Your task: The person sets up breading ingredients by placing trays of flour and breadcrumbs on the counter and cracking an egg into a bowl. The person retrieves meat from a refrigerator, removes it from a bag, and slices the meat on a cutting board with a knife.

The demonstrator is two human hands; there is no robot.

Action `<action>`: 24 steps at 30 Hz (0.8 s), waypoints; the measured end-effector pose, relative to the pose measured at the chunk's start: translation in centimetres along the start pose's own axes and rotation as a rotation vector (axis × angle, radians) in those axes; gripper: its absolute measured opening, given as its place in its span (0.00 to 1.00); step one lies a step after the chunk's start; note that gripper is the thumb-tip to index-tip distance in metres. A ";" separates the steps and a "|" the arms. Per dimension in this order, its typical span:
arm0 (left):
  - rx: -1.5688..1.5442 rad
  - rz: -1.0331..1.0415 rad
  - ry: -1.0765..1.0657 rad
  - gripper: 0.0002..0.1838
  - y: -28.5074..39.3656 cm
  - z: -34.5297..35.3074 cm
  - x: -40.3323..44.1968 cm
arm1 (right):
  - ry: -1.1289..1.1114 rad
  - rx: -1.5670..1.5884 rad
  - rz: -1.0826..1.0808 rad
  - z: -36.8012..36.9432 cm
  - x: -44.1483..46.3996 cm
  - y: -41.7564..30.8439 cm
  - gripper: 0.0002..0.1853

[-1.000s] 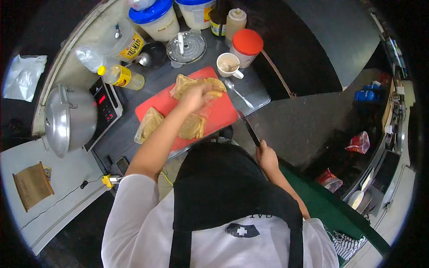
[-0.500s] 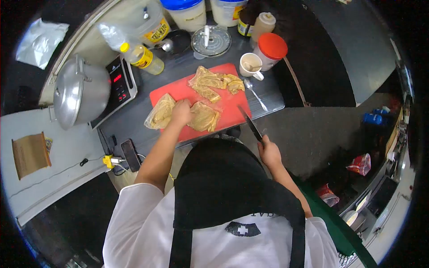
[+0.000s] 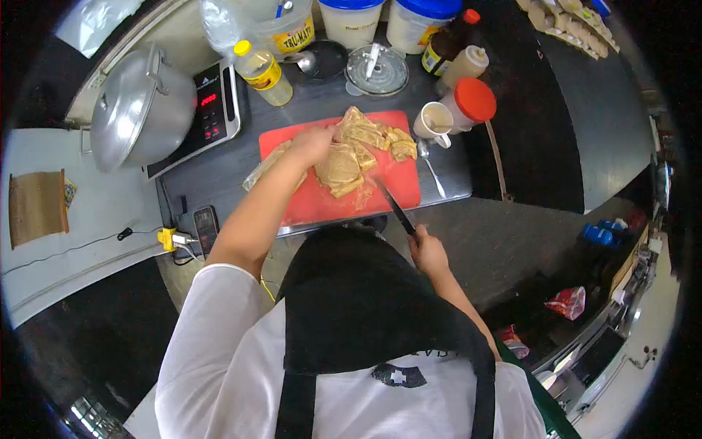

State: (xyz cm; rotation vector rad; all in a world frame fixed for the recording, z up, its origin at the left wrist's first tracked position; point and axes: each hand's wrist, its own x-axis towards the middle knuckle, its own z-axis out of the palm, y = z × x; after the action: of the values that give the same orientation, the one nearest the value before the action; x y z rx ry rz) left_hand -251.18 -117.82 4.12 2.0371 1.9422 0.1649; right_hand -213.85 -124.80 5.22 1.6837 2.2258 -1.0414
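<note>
Pieces of coated meat lie on a red cutting board (image 3: 307,208). My left hand (image 3: 313,145) is over the board's upper middle, its fingers closed at the edge of a meat piece (image 3: 339,167); the fingertips are partly hidden. Beside it are another piece (image 3: 362,132) and a smaller one (image 3: 401,145). A further piece (image 3: 272,165), in clear plastic, is partly behind my left forearm. My right hand (image 3: 429,252) is wrapped round the handle of a knife (image 3: 395,205), whose tip is over the board's lower right part.
A spoon (image 3: 433,172), a white cup (image 3: 433,123) and a red-lidded jar (image 3: 472,104) stand or lie to the right. Behind the board are a yellow-capped bottle (image 3: 265,75) and a clear lid (image 3: 376,71). At left, a large pot (image 3: 142,110) sits on an induction cooker (image 3: 212,110).
My left hand has moved from the left pieces to the upper middle. The lower middle meat piece is now closer to the upper ones. My right hand still holds the knife. The view has shifted.
</note>
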 end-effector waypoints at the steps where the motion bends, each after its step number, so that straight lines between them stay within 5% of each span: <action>1: 0.124 0.048 0.174 0.14 -0.3 0.7 0.1 | -0.007 -0.014 -0.016 -0.1 0.2 -0.3 0.12; 6: -0.251 -0.139 -0.075 0.17 2.6 5.6 -4.9 | -0.044 -0.043 -0.077 0.6 1.4 -1.7 0.12; 9: -0.249 -0.081 0.232 0.18 5.7 7.8 -8.4 | -0.043 -0.037 -0.167 1.2 2.7 -3.5 0.11; 24: -0.126 -0.105 0.238 0.20 6.1 9.8 -7.3 | -0.213 -0.140 -0.055 3.0 7.1 -8.3 0.11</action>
State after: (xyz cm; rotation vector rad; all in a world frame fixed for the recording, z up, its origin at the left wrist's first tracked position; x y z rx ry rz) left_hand -242.94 -126.65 -2.24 1.9030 2.1128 0.5128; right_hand -224.60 -122.10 2.84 1.3921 2.1636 -0.9994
